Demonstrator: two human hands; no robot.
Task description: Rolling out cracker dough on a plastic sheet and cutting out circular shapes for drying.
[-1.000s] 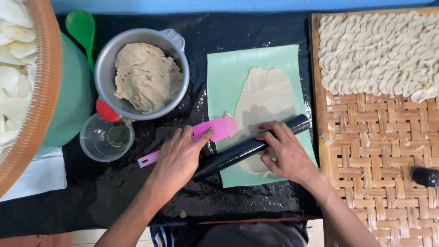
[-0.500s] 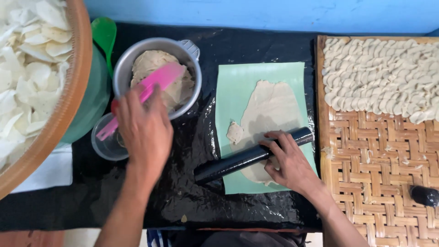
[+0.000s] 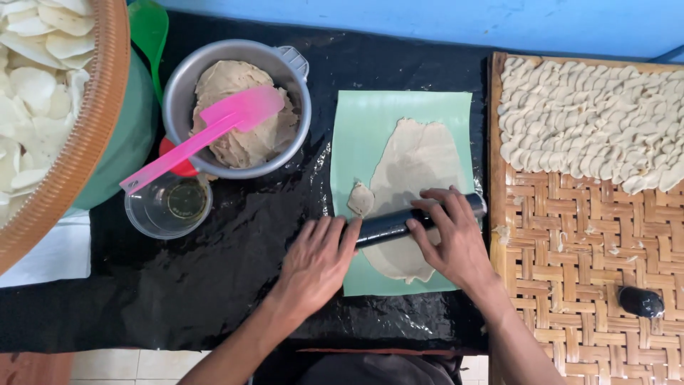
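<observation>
Black shiny plastic (image 3: pixel 235 285) covers the whole work table, and a blue wall (image 3: pixel 427 21) runs along the far side. On the right lies a big woven bamboo tray (image 3: pixel 570 285). Lots of small pale dough pieces (image 3: pixel 591 121) sit in rows on its far half. A small black thing (image 3: pixel 640 301) lies on the near part of the tray; I cannot tell what it is.

On the left is a big round basket (image 3: pixel 78 164) full of white chips (image 3: pixel 28 85). It rests on a green tub (image 3: pixel 132 142).

Next comes a green mat (image 3: pixel 356 128), flat on the black plastic in the middle. A thin sheet of tan dough (image 3: pixel 417 164) is spread on it, and a little scrap of dough (image 3: pixel 361 199) lies just beside the sheet.

A grey metal pot (image 3: pixel 296 93) stands left of the mat, with a lump of dough (image 3: pixel 221 78) inside. A pink spatula (image 3: pixel 199 139) leans across the pot's rim, with nobody holding it. A clear cup (image 3: pixel 169 207) stands just in front of the pot.

A black rolling pin (image 3: pixel 388 222) lies across the dough sheet. The person's left hand (image 3: pixel 317 260) presses flat on its left end, fingers stretched out. The right hand (image 3: pixel 456 239) lies over its right part, fingers bent a little on top.
</observation>
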